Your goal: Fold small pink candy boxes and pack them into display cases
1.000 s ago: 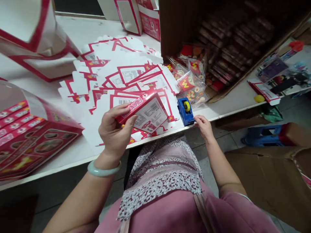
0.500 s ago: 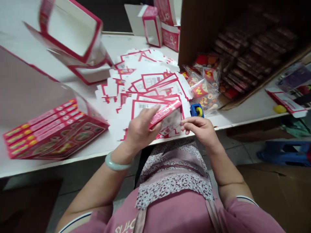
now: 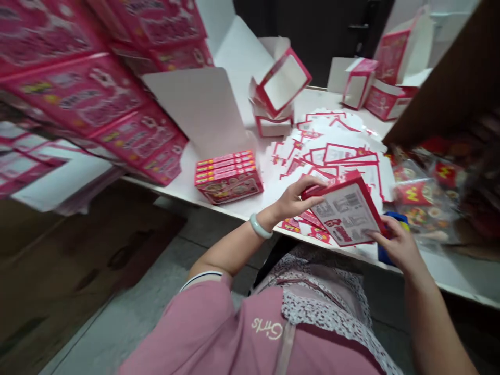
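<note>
A flat pink box (image 3: 347, 212), its white printed back turned up, is tilted above the table's front edge. My left hand (image 3: 300, 199) grips its upper left edge, with the thumb and fingers around the side. At the box's lower right corner, my right hand (image 3: 396, 238) pinches the edge. Flat pink-and-white cartons (image 3: 339, 151) lie spread beneath and behind the box. To the left stands an open display box (image 3: 230, 190) with several slim pink boxes in a row. A blue tape dispenser (image 3: 385, 254) is partly hidden behind my right hand.
Large pink boxes (image 3: 105, 94) are stacked at the left. Open white-and-pink boxes (image 3: 283, 86) stand at the back. Clear packets (image 3: 422, 200) lie at the right beside a brown carton (image 3: 437, 73). The table's front edge (image 3: 222, 208) runs below my hands.
The view has swung left, bringing the stacked pink boxes in. The held box has turned so its printed back shows, and my right hand has taken hold of its corner.
</note>
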Motion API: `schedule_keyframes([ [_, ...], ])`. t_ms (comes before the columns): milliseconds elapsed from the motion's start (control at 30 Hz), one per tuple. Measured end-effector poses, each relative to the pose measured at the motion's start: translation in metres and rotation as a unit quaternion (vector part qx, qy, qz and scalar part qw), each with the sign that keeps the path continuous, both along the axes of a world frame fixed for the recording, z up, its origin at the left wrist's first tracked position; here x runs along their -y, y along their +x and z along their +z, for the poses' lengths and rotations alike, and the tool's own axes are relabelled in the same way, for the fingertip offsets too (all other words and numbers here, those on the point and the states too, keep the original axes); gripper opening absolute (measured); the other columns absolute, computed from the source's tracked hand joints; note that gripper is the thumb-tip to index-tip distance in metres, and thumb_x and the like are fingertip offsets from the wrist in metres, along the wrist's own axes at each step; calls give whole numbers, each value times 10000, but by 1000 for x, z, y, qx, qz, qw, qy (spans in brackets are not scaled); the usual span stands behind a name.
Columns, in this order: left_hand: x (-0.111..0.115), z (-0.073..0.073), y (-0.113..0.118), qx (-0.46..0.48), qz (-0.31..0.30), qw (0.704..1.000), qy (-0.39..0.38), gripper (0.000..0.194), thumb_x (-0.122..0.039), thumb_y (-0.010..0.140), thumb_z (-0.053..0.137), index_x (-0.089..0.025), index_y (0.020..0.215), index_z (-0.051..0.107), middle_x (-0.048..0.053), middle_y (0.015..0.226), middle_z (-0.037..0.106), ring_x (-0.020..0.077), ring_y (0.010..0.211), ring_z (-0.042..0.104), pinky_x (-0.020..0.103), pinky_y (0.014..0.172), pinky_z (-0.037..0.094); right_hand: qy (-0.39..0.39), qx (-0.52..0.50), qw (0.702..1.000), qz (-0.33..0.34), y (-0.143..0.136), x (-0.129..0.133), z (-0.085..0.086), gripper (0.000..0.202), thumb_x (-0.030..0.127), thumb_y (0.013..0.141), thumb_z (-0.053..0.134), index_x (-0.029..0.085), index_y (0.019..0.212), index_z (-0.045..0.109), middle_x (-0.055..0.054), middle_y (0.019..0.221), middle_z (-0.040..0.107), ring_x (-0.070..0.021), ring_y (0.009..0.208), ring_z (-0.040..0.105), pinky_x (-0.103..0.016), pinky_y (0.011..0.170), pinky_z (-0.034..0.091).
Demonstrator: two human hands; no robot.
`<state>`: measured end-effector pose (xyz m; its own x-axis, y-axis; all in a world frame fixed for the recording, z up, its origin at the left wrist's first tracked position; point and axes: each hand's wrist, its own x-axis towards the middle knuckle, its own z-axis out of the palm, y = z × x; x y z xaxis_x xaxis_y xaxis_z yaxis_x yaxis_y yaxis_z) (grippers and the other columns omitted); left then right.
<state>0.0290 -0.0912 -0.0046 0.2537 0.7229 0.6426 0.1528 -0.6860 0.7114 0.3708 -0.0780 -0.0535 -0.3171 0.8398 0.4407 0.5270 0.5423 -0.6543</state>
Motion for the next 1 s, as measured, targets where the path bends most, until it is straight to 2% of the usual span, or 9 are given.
schedule_keyframes([
  [133, -11, 42, -62, -84, -198, 954, -207, 786, -580, 761, 837, -258, 1419, 552, 128, 1248, 693, 288, 1212, 662, 411, 1005, 600, 196, 15, 979, 55, -41, -6, 40, 184, 298, 862, 716, 324, 1038, 665, -61, 1037, 699, -278, 973, 677, -473, 862, 550],
  [200, -19, 64, -88, -117, -129, 954, -246, 576, -566, 821, 788, -246, 1286, 673, 112, 1189, 728, 278, 1099, 716, 378, 875, 646, 280, 19, 957, 77, -88, -14, 69, 180, 283, 863, 724, 347, 1024, 674, -64, 1063, 697, -290, 1035, 669, -506, 960, 525],
  [300, -22, 86, -138, -129, 12, 955, -267, 416, -539, 892, 725, -173, 1087, 753, 102, 988, 768, 225, 818, 751, 308, 665, 643, 281, 13, 956, 80, -156, -28, 91, 274, 335, 896, 704, 352, 1165, 658, -83, 1312, 635, -348, 1300, 563, -569, 1125, 427],
  [433, -1, 92, -240, -64, 268, 953, -124, 427, -437, 864, 764, -148, 1166, 678, 44, 1090, 748, 174, 952, 725, 260, 807, 621, 243, 13, 959, 147, -181, -40, 64, 543, 361, 926, 686, 325, 1434, 499, -112, 1480, 546, -359, 1416, 489, -595, 1146, 436],
  [533, 5, 81, -311, -67, 378, 920, -82, 375, -392, 816, 751, -167, 1098, 647, -6, 1022, 733, 143, 942, 701, 258, 841, 600, 165, 20, 964, 208, -156, -38, 26, 498, 249, 975, 617, 311, 1453, 492, -99, 1229, 714, -271, 1127, 708, -467, 930, 607],
  [667, -23, 41, -351, -142, 387, 895, -168, 244, -315, 708, 759, -194, 908, 690, 4, 804, 692, 183, 780, 676, 342, 779, 587, 48, -29, 988, 142, -122, -23, -2, 474, 217, 977, 609, 289, 1438, 522, -85, 1149, 747, -216, 934, 755, -379, 779, 635],
  [867, -64, -18, -371, -338, 236, 867, -281, 345, -525, 791, 595, -217, 882, 721, -20, 726, 666, 183, 750, 652, 381, 861, 575, -45, -105, 993, 15, -83, -6, -25, 260, 288, 979, 604, 253, 1225, 684, -76, 1096, 763, -216, 917, 760, -426, 871, 611],
  [933, -70, -20, -359, -350, 275, 861, -247, 430, -573, 784, 613, -205, 985, 707, 12, 855, 691, 241, 886, 666, 463, 958, 557, -95, -125, 987, -23, -66, -1, -35, 268, 327, 979, 605, 247, 1222, 686, -76, 1081, 769, -225, 928, 762, -438, 876, 609],
  [1000, -71, -17, -317, -341, 355, 848, -195, 512, -553, 798, 656, -177, 1144, 659, 76, 1050, 682, 321, 1112, 627, 556, 1091, 467, -132, -130, 982, -48, -52, 5, -44, 274, 352, 974, 609, 240, 1211, 689, -80, 1074, 774, -230, 934, 762, -445, 877, 607],
])
